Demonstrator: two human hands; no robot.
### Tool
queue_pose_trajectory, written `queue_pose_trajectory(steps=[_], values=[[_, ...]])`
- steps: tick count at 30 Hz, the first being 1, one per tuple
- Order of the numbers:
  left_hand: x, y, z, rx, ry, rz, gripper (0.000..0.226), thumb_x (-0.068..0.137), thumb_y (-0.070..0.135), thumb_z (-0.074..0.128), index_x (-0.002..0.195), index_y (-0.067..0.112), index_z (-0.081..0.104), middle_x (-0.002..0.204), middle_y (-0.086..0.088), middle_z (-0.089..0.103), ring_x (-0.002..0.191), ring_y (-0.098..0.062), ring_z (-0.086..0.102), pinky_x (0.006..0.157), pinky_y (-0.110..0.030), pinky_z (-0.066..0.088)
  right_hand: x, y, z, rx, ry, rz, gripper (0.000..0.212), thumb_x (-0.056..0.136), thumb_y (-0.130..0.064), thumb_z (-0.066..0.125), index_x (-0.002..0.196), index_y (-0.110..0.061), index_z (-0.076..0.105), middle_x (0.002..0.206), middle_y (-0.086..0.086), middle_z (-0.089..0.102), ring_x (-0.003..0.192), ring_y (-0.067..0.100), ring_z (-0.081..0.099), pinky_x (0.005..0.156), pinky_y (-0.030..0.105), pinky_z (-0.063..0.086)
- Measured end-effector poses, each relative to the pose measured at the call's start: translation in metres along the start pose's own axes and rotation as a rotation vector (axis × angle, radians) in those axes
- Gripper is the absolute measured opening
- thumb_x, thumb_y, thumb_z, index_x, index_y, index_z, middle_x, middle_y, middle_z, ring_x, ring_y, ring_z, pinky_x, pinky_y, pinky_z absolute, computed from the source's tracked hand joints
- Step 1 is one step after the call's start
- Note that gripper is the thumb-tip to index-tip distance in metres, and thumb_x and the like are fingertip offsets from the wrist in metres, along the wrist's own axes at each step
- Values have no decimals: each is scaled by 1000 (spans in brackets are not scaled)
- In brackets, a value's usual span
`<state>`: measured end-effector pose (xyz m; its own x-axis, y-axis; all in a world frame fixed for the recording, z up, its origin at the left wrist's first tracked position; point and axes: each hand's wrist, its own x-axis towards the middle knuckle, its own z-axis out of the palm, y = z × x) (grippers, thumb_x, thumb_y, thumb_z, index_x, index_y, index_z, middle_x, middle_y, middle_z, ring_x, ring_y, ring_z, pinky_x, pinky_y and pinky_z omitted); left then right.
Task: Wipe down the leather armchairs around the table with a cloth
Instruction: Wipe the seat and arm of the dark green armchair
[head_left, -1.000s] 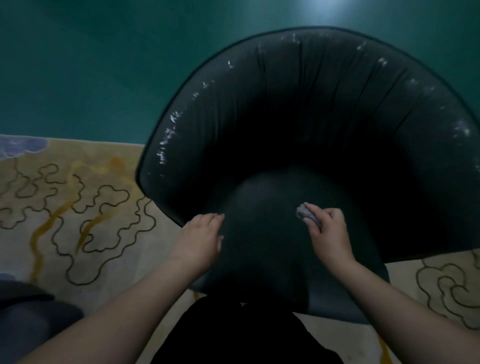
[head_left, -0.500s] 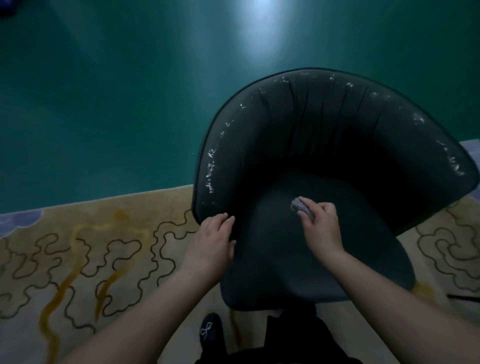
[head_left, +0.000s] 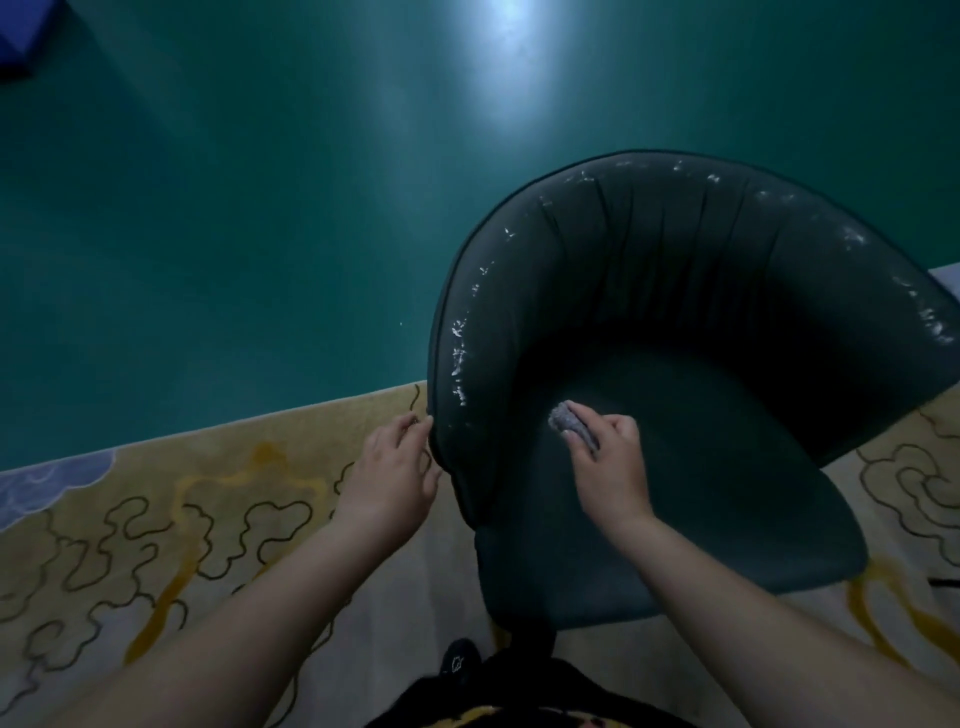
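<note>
right fingers: i see my right hand (head_left: 610, 460) with its fingers (head_left: 584, 449) curled round a small grey cloth (head_left: 566, 422), bunched up, the wad poking out past the fingertips.
cloth: pressed on the seat where it meets the inner wall of the armrest, on the left side of the chair.
left fingers: my left hand (head_left: 392, 480) has its fingertips (head_left: 415, 423) hooked on the outer edge of that armrest; they look bent round the piping, so i take it as a steadying grip.
armchair: dark green leather armchair (head_left: 727, 364), curved back, with white flaking along the top rim (head_left: 460, 353) on both arms and the back.
floor: patterned rug (head_left: 156, 519) under the chair, teal floor (head_left: 234, 234) beyond it.
step in hand: i judge i am wiping the seat, near its left rear corner.
next move: i'd sweep the cloth up the inner armrest to the flaked rim, pressing lightly since that leather looks worn, with the left hand bracing so the chair doesn't swivel.
unknown: i can't see a table or other chairs.
</note>
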<state>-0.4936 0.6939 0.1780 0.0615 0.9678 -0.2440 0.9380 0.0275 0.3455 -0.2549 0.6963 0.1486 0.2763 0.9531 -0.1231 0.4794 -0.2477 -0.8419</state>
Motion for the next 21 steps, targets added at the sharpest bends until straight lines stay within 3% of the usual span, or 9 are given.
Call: queue_pose_trajectory(steps=[8, 14, 18, 21], values=[[31, -16, 6, -58, -117, -114, 70, 94, 40, 56, 153, 28, 20, 159, 1, 20, 144, -22, 21, 115, -38, 24, 15, -2, 28, 47, -40, 18, 34, 90, -17, 61, 123, -25, 61, 95, -15, 38, 86, -3, 49, 75, -6, 32], [73, -34, 2, -83, -217, -41, 81, 92, 40, 59, 154, 30, 8, 159, 1, 18, 143, -21, 26, 114, -40, 32, 21, -6, 55, 85, 26, 88, 34, 90, -18, 60, 123, -27, 60, 96, -14, 40, 88, -10, 47, 75, -5, 32], [100, -40, -1, -76, -274, 91, 85, 92, 42, 58, 154, 35, 1, 151, 0, 31, 119, -17, 50, 96, -34, 47, 22, -18, 84, 147, 117, 139, 37, 92, -16, 59, 127, -26, 58, 97, -11, 40, 87, -16, 45, 78, -6, 31], [115, -44, -1, -77, -313, 163, 89, 90, 41, 62, 154, 34, 0, 149, 1, 34, 105, -13, 56, 91, -36, 52, 18, -28, 115, 209, 199, 182, 37, 93, -15, 57, 129, -23, 56, 100, -5, 41, 88, -18, 44, 79, -6, 29]])
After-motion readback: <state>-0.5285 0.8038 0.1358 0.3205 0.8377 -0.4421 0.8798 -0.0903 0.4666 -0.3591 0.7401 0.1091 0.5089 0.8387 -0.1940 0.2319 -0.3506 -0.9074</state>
